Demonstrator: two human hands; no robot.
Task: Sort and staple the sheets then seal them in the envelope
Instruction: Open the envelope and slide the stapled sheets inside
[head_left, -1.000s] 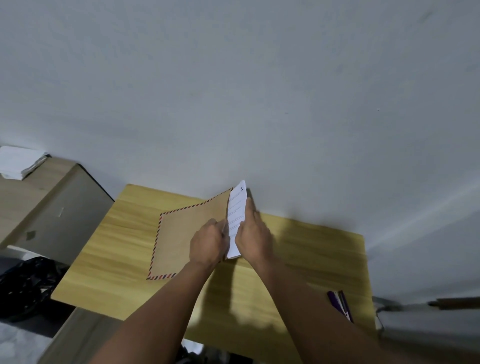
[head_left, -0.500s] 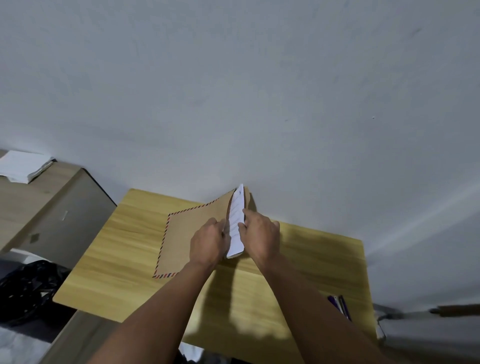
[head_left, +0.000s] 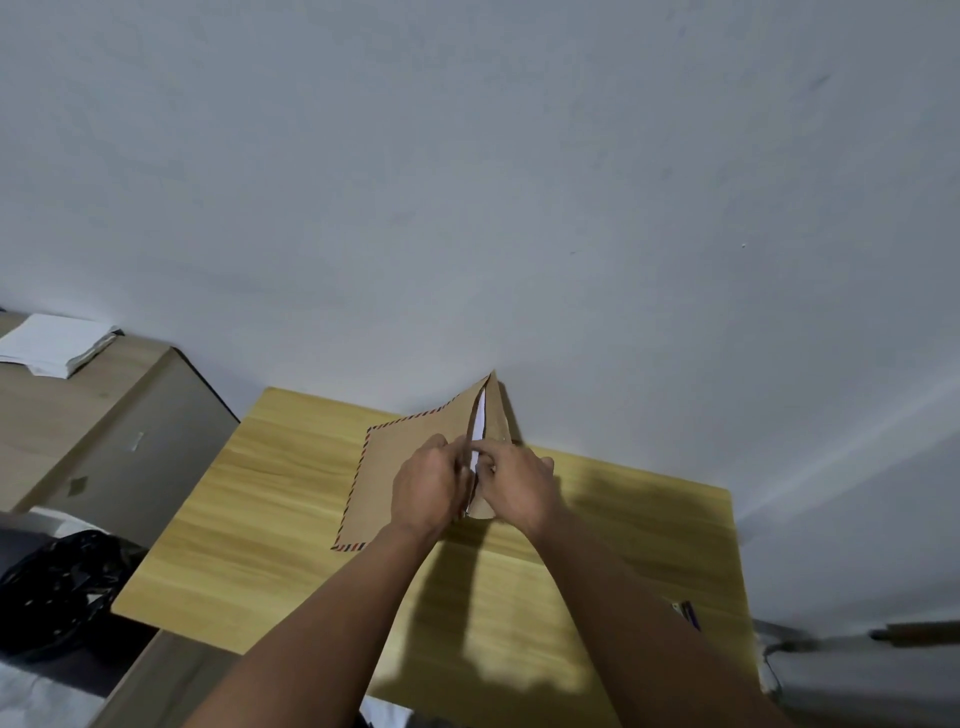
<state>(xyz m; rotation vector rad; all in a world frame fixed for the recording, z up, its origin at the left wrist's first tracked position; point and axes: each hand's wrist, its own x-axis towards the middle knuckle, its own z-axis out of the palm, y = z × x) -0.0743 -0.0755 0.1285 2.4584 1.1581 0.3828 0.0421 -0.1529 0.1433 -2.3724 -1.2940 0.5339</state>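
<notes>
Envelope (head_left: 410, 467) on table (head_left: 249, 519); sheets (head_left: 479, 426) inside its mouth; hands at opening.

The envelope (head_left: 410, 467) is matt brown kraft paper with a printed red-and-blue striped border. The sheets (head_left: 479, 426) showing in its mouth are plain white paper. The table (head_left: 270, 519) has a smooth, light wood-grain top with a slight sheen, possibly laminate. At far left lies a stack of white paper (head_left: 54, 344); near left, a crinkled glossy black plastic bag (head_left: 57, 592). The wall (head_left: 467, 182) is matt and painted.
</notes>
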